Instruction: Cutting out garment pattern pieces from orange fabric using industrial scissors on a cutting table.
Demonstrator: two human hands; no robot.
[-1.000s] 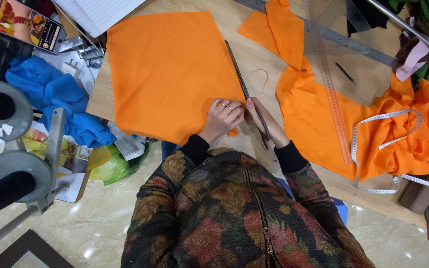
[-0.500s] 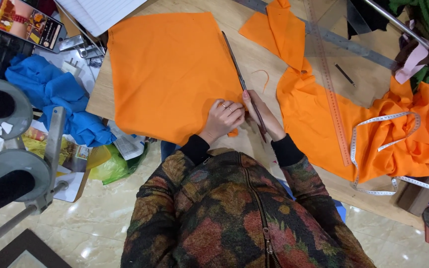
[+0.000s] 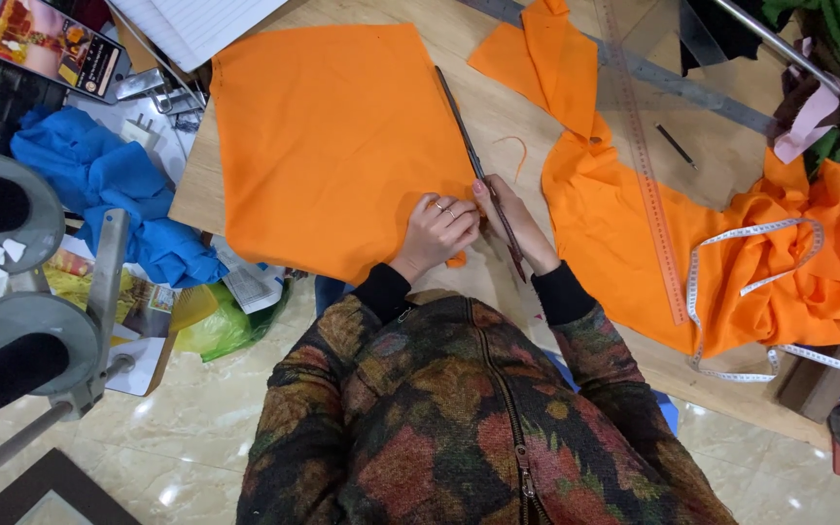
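At the centre of the frame, on the wooden table (image 3: 498, 107), your left hand (image 3: 439, 228) lies curled, knuckles up, pressing the right edge of the flat orange cloth panel (image 3: 332, 146). Your right hand (image 3: 515, 222) is closed round the handle end of the long scissors (image 3: 478, 170), blades pointing up the frame along that same edge.

Progress, as I judge it:
- Panel lies flat and squared, spread from upper left to centre. Its right edge reads straight where the blades run.
- A small orange scrap (image 3: 455, 260) sits just below your left hand, so the trim at the lower corner looks partly done.
- A thin curl of orange thread (image 3: 517, 154) lies right of the blades.
- Remaining cloth at right is not laid out; that part looks untouched.

Count:
- Orange cloth: one flat panel; one long strip (image 3: 546, 68) at top centre; one large bunched piece (image 3: 789, 262) at right. Whether strip and bunch join, you cannot tell from here.
- Scissors: one pair.
- Rulers: two, a clear long ruler (image 3: 646, 185) lying over the right-hand cloth, and a metal straightedge (image 3: 673, 83) crossing the upper right.
- White measuring tape (image 3: 741, 238): one, looped over the bunch.
- Pencil (image 3: 678, 146): one, dark, upper right.
- Blue cloth (image 3: 109, 190): one heap, left edge.
- Phone (image 3: 46, 44): one, upper left corner.
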